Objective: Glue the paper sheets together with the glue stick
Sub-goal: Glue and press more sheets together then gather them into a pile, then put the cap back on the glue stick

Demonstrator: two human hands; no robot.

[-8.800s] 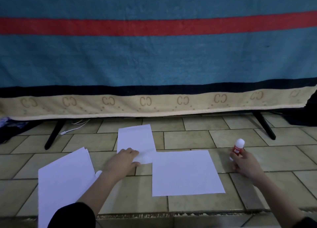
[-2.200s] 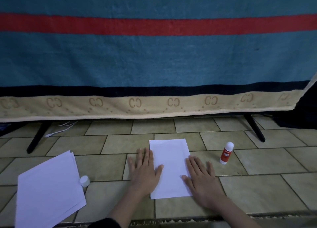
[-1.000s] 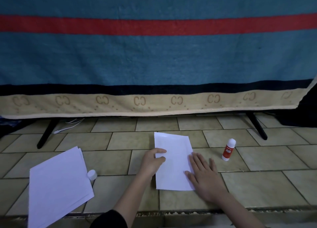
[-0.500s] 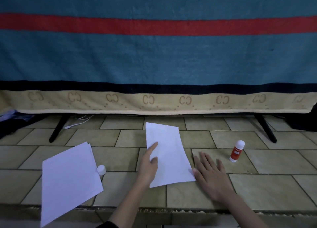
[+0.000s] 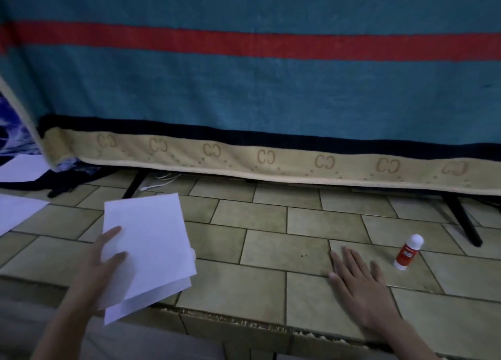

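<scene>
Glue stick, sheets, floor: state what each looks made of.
Glue stick: likely glossy plastic, a smooth white tube with a red printed label. Sheets in the left hand: thin matte white paper, with two layered edges at the bottom. Floor: apparently ceramic tile, beige with dark grout lines and a slight sheen.

Matt white paper sheets point(image 5: 151, 240) above matt glazed floor tiles point(image 5: 271, 251); at 12 o'clock, a fuzzy woven blanket point(image 5: 244, 88).

Dim tiled floor point(image 5: 271, 251); hanging teal blanket point(image 5: 244, 88), red-striped; black stand legs point(image 5: 461, 218)
</scene>
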